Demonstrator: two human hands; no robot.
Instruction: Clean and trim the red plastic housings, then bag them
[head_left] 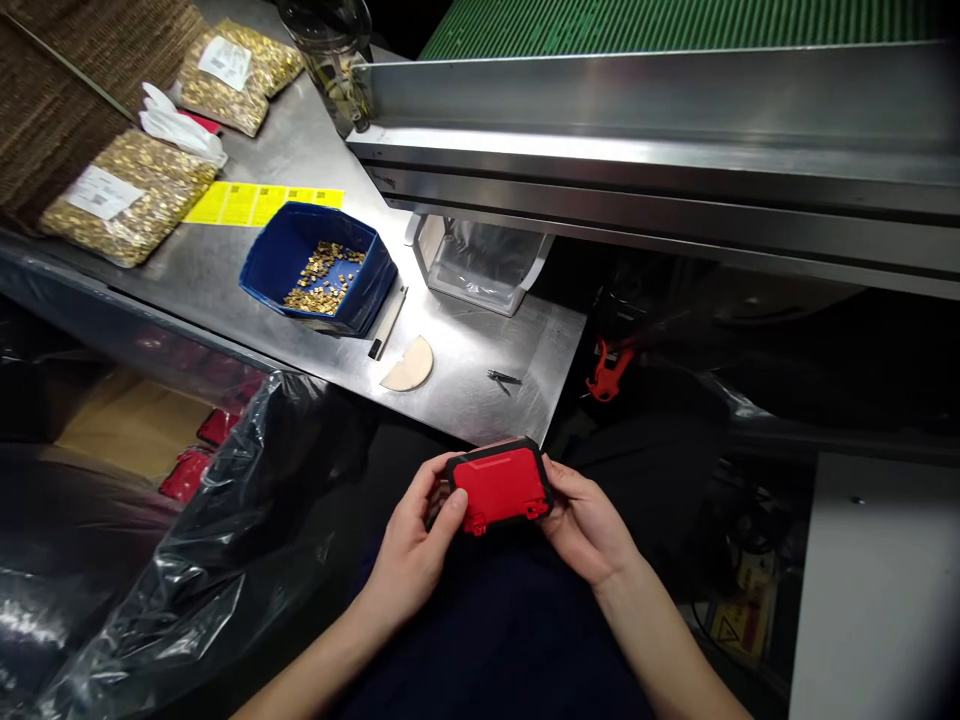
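Note:
A small red case with black edges (499, 487) is held between both hands, below the corner of the metal table. My left hand (421, 530) grips its left side, the thumb lying on the red face. My right hand (589, 520) holds the right edge, with its fingers partly hidden behind the case. On the table above stand a blue bin (259, 262) with small brass-coloured pieces (322, 280) in it, a pale half-round piece (411, 366) and a few thin dark metal items (504, 379).
Bags of brass parts (131, 195) and a yellow label strip (255, 204) lie at the left. A clear-lined bin (484, 268) sits under the green conveyor's metal rail (637, 170). Orange-handled cutters (609, 370) hang beside the table. Black plastic (247, 500) covers a box at lower left.

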